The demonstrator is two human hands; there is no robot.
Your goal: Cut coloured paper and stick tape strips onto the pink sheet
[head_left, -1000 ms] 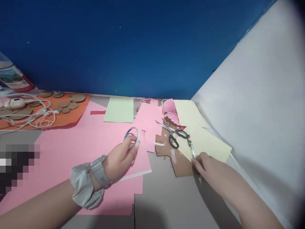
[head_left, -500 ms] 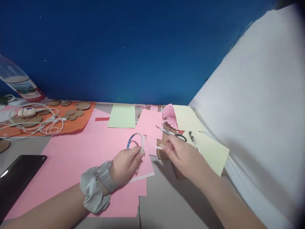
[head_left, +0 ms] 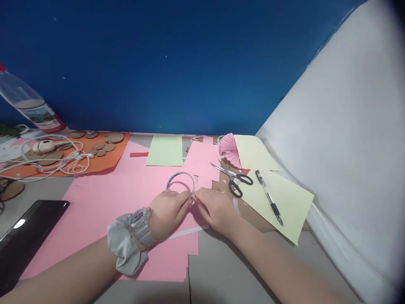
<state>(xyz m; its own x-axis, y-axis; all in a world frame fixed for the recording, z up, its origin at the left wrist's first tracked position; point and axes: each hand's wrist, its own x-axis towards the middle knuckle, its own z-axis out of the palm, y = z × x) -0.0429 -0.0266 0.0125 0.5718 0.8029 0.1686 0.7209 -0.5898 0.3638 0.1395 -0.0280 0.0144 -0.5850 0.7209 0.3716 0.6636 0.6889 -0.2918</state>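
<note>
Two hands meet on a thin white ring-shaped tape roll above a large pink paper sheet.

The left hand grips the roll's lower rim, holding it upright; the right hand pinches its right edge, fingertips closed. Black-handled scissors and a black pen lie just right, the pen on pale yellow paper.

We see scissors lying on brown cardboard, a pen just beside them on a yellow sheet, and a pink fan behind. Farther left lie a green sheet, an orange sheet bearing cardboard discs and a white cable, a tilted bottle, and a dark phone nearest us.
</note>
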